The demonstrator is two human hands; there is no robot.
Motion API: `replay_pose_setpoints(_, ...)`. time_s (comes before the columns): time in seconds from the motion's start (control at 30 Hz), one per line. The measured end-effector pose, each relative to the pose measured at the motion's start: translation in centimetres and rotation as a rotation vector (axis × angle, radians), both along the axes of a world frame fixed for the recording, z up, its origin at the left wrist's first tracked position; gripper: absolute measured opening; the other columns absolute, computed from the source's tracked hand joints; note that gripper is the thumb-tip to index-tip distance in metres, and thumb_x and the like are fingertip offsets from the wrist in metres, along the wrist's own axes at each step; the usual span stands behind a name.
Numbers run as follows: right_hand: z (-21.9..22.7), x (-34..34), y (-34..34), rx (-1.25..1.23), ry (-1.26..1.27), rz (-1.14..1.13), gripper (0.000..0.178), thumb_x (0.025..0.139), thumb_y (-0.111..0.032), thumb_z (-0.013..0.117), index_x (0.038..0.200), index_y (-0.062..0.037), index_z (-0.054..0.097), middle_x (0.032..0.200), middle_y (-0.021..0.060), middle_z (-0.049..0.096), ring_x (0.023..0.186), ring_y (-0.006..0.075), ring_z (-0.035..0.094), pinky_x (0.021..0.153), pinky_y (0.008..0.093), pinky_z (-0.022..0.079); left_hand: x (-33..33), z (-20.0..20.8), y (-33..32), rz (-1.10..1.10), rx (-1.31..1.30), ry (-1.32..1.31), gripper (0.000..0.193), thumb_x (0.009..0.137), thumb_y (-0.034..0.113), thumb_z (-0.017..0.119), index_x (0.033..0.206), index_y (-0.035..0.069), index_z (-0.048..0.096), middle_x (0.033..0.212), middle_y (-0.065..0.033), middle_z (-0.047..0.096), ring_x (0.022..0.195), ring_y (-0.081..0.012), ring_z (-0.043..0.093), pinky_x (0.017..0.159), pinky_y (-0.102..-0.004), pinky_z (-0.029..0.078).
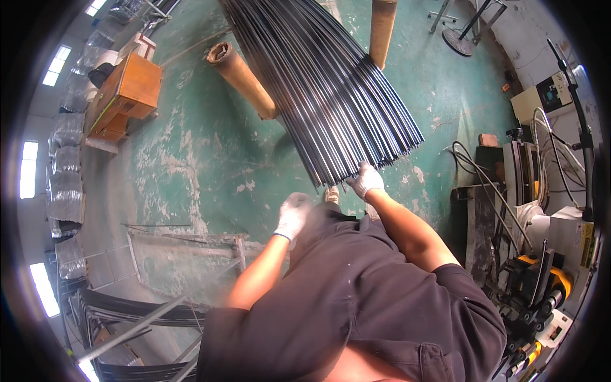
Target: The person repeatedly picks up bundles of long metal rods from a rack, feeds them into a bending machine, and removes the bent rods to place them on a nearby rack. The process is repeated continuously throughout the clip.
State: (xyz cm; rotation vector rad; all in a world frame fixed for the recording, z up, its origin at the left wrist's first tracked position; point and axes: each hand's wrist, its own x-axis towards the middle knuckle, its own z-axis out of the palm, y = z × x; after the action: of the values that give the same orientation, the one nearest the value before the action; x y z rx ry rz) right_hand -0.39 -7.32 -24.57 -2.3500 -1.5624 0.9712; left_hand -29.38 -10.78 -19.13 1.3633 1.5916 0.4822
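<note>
A wide bundle of long, thin black rods (331, 95) stretches away from me, with its uneven near ends just ahead of my feet. My right hand (366, 181), in a pale work glove, is at those ends, its fingers closed around the tip of a rod; exactly how many it grips is hidden. To the left of the bundle and nearer my body is my left hand (294, 215), also gloved. It is apart from the rods and smeared by motion, so its fingers do not show clearly.
Brown cardboard tubes (245, 83) flank the bundle on both sides. An orange-brown wooden cabinet (141, 86) stands at far left. Machinery with yellow parts (561, 284) and loose cables (487, 172) lie to my right. A metal frame rack (137, 254) holding curved black strips is at lower left.
</note>
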Motion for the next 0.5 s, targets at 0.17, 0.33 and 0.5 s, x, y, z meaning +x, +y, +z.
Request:
replay_pose_setpoints(0.17,-0.3,-4.2,4.7,0.079,-0.176,-0.039,0.107,0.075,-0.046,0.095,0.154,0.0035,0.042,0.15,0.0251,0.054,0.138,0.0409,0.053,0.116,0.0463,0.045,-7.0,-1.2,3.6,0.084,-0.001,0.054,0.039,0.091,0.013,0.072,0.126,-0.005,0.069,0.11,-0.0152,0.077,0.096,-0.018,0.072,0.087,-0.0318,0.057)
replay_pose_setpoints(0.33,2.7,-6.2,8.2,-0.215,-0.303,-0.035,0.13,0.07,-0.06,0.094,0.164,0.002,0.029,0.153,0.0197,0.049,0.135,0.0375,0.051,0.114,0.0443,0.046,-10.5,-0.8,3.0,0.154,-0.169,0.104,0.04,0.092,0.023,0.068,0.124,-0.001,0.071,0.114,-0.0204,0.078,0.105,-0.0293,0.075,0.094,-0.0386,0.057)
replay_pose_setpoints(0.5,-0.7,-7.5,7.7,-0.111,-0.401,0.001,0.095,0.07,-0.053,0.094,0.136,0.0002,0.051,0.13,0.0203,0.061,0.126,0.0368,0.055,0.105,0.0448,0.05,-13.3,-6.4,-2.5,0.023,-0.069,0.082,0.039,0.093,0.014,0.068,0.127,-0.004,0.067,0.111,-0.0184,0.077,0.102,-0.0244,0.073,0.091,-0.0361,0.058)
